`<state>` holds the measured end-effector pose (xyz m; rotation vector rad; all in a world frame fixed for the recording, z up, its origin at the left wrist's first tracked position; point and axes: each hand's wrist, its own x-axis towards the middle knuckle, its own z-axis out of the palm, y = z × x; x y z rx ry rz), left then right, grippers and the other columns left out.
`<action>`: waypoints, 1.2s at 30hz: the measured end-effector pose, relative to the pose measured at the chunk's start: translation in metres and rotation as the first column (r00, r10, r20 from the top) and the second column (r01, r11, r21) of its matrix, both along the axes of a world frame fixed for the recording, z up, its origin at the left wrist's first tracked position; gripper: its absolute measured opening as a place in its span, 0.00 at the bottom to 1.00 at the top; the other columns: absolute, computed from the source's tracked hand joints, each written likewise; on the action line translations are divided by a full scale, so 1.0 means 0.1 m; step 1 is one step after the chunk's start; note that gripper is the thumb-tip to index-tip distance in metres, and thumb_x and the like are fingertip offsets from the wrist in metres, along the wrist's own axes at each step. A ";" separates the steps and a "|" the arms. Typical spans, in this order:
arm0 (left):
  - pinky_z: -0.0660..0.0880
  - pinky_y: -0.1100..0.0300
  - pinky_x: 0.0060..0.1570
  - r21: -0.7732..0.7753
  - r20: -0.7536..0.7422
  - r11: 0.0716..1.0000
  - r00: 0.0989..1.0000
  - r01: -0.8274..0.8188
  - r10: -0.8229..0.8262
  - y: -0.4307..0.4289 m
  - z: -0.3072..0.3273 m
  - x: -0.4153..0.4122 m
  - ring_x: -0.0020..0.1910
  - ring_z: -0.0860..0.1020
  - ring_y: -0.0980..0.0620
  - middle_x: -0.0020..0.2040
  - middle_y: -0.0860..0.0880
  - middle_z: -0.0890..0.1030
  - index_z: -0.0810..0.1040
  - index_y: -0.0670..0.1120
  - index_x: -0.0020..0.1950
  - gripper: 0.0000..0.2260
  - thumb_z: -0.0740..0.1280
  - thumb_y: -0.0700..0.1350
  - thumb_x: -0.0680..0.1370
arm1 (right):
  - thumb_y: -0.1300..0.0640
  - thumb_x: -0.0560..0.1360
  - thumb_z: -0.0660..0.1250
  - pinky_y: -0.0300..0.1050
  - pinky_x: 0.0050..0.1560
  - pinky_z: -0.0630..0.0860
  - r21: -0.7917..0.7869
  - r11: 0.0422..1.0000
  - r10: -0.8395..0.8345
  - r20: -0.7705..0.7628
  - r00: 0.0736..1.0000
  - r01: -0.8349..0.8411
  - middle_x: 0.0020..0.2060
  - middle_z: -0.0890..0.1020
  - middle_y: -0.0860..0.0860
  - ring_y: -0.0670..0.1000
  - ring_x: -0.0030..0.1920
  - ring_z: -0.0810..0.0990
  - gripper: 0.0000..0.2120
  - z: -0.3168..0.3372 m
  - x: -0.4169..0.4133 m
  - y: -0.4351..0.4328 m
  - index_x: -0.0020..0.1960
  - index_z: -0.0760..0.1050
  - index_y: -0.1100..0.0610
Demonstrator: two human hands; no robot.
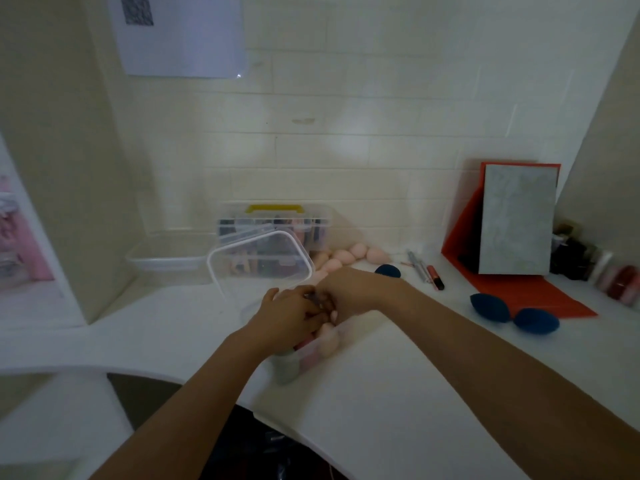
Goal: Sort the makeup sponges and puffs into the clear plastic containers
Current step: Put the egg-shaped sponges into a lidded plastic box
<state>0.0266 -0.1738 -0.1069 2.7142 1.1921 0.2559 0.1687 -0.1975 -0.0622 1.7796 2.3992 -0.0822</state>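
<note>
Left hand (289,311) and right hand (349,292) met mid-surface, fingers of both curled in toward each other right above a clear container (313,353). The frame was blurred there. Something small and dark sat between the fingers, but I couldn't tell what it was, or whether either hand was actually gripping it. Right fingertips (333,315) pointed down toward the container's contents.

The container held pink sponges (327,339), plus a grey-green piece (286,368) at the near end. Clear lid (259,261) stood tilted just behind the hands, off the container.

Rest of the white surface (398,393):
- Loose pink sponges (346,256) sat in a row near the back wall.
- One blue sponge (388,270) lay just beyond the right wrist.
- Two more blue sponges (490,307) touched each other well off to the right.
- An empty clear tub (169,256) sat back-left, next to a clear organiser box (277,223) with a yellow handle.
- Pens and a lip-gloss tube (435,278) lay between the pink row and a red folder (540,292) propping a grey board (516,220).
- Small bottles (588,261) lined the far right edge.

Room: white tiled wall (381,133), a paper sheet (180,36) stuck top-left, cream panels on both sides.
</note>
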 end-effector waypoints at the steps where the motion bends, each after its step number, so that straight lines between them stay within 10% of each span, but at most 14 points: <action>1: 0.55 0.51 0.67 0.015 -0.010 1.000 1.000 -0.007 0.007 -0.02 0.00 0.01 0.67 0.66 0.53 0.73 0.55 0.63 0.75 0.57 0.61 0.14 0.54 0.52 0.80 | 0.60 0.71 0.71 0.36 0.34 0.66 -0.002 1.000 -0.009 -0.127 0.992 0.009 0.38 0.75 0.48 0.49 0.40 0.72 0.06 -0.02 0.08 -0.03 0.44 0.74 0.56; 5: 0.57 0.51 0.67 0.050 -0.004 0.999 1.000 0.003 -0.003 -0.06 -0.02 0.01 0.68 0.64 0.54 0.73 0.56 0.63 0.75 0.58 0.62 0.15 0.53 0.52 0.81 | 0.58 0.70 0.73 0.41 0.45 0.74 0.054 0.989 -0.063 -0.700 0.712 0.140 0.42 0.79 0.46 0.46 0.43 0.77 0.05 -0.17 0.29 -0.20 0.42 0.78 0.55; 8: 0.63 0.54 0.63 0.128 -0.009 0.989 0.997 0.072 -0.071 -0.03 -0.04 0.00 0.69 0.64 0.56 0.68 0.56 0.71 0.77 0.58 0.60 0.22 0.48 0.59 0.76 | 0.52 0.70 0.73 0.35 0.53 0.69 0.098 0.965 -0.044 -0.855 0.517 0.245 0.54 0.76 0.42 0.42 0.56 0.74 0.05 -0.39 0.37 -0.29 0.44 0.79 0.49; 10: 0.66 0.59 0.60 0.103 0.315 0.995 0.949 -0.006 -0.027 -0.08 -0.02 -0.01 0.63 0.72 0.52 0.61 0.51 0.78 0.82 0.52 0.53 0.21 0.54 0.57 0.73 | 0.53 0.70 0.73 0.31 0.56 0.67 0.055 0.978 -0.046 -0.885 0.464 0.202 0.59 0.70 0.37 0.38 0.61 0.70 0.08 -0.58 0.40 -0.36 0.48 0.79 0.44; 14: 0.56 0.50 0.69 0.222 0.692 0.890 0.707 -0.398 0.144 -0.06 -0.03 -0.16 0.66 0.67 0.41 0.65 0.41 0.72 0.78 0.46 0.59 0.16 0.65 0.46 0.72 | 0.61 0.72 0.71 0.26 0.50 0.73 0.047 0.986 -0.027 -0.901 0.433 0.159 0.60 0.66 0.35 0.33 0.60 0.68 0.15 -0.79 0.44 -0.41 0.57 0.79 0.48; 17: 0.52 0.45 0.71 -0.014 0.728 0.818 0.555 -0.575 0.402 0.04 0.04 -0.33 0.73 0.55 0.39 0.74 0.38 0.57 0.62 0.43 0.72 0.28 0.67 0.46 0.75 | 0.63 0.70 0.72 0.31 0.55 0.73 0.091 0.984 0.020 -0.911 0.411 0.156 0.62 0.68 0.40 0.40 0.64 0.69 0.16 -0.82 0.43 -0.42 0.53 0.78 0.46; 21: 0.69 0.50 0.61 -0.601 0.750 0.768 0.175 -0.223 0.638 0.18 0.22 -0.52 0.61 0.73 0.44 0.66 0.40 0.70 0.65 0.42 0.69 0.23 0.65 0.48 0.77 | 0.59 0.68 0.75 0.38 0.60 0.73 0.092 0.980 0.018 -0.927 0.375 0.179 0.62 0.72 0.42 0.45 0.64 0.72 0.25 -0.85 0.40 -0.44 0.58 0.73 0.38; 25: 0.71 0.54 0.54 -0.667 0.740 0.743 -0.062 0.053 0.669 0.17 0.34 -0.62 0.45 0.76 0.50 0.50 0.45 0.77 0.73 0.44 0.59 0.16 0.59 0.54 0.79 | 0.61 0.67 0.76 0.48 0.60 0.77 0.027 0.981 -0.039 -0.943 0.331 0.192 0.69 0.69 0.45 0.48 0.63 0.75 0.42 -0.90 0.35 -0.41 0.73 0.59 0.44; 28: 0.69 0.53 0.59 -0.639 0.769 0.768 0.055 0.047 0.637 0.12 0.44 -0.65 0.50 0.77 0.47 0.48 0.44 0.80 0.77 0.42 0.54 0.25 0.52 0.60 0.79 | 0.64 0.65 0.77 0.45 0.53 0.79 0.024 0.975 -0.044 -0.953 0.301 0.220 0.68 0.68 0.44 0.47 0.58 0.77 0.49 -0.90 0.30 -0.40 0.73 0.52 0.40; 31: 0.71 0.51 0.59 -0.594 0.760 0.802 0.370 0.061 0.534 0.00 0.53 -0.68 0.54 0.78 0.45 0.53 0.42 0.81 0.78 0.44 0.58 0.31 0.50 0.66 0.77 | 0.62 0.62 0.79 0.46 0.50 0.81 0.077 0.962 -0.017 -0.941 0.339 0.261 0.69 0.65 0.44 0.49 0.54 0.79 0.57 -0.92 0.31 -0.40 0.76 0.45 0.42; 33: 0.71 0.53 0.58 -0.500 0.666 0.866 0.649 0.023 0.367 -0.09 0.54 -0.65 0.54 0.77 0.47 0.54 0.45 0.80 0.79 0.47 0.56 0.26 0.53 0.65 0.77 | 0.61 0.61 0.80 0.45 0.46 0.81 0.084 0.964 -0.001 -0.948 0.319 0.253 0.69 0.64 0.42 0.49 0.50 0.80 0.59 -0.91 0.31 -0.41 0.76 0.43 0.40; 36: 0.69 0.60 0.55 -0.430 0.491 0.903 0.842 0.011 0.223 -0.21 0.54 -0.55 0.58 0.74 0.50 0.57 0.52 0.75 0.74 0.54 0.56 0.08 0.61 0.52 0.78 | 0.59 0.62 0.80 0.43 0.48 0.81 0.143 0.958 0.054 -0.941 0.333 0.250 0.70 0.62 0.38 0.48 0.54 0.79 0.56 -0.90 0.29 -0.44 0.73 0.45 0.33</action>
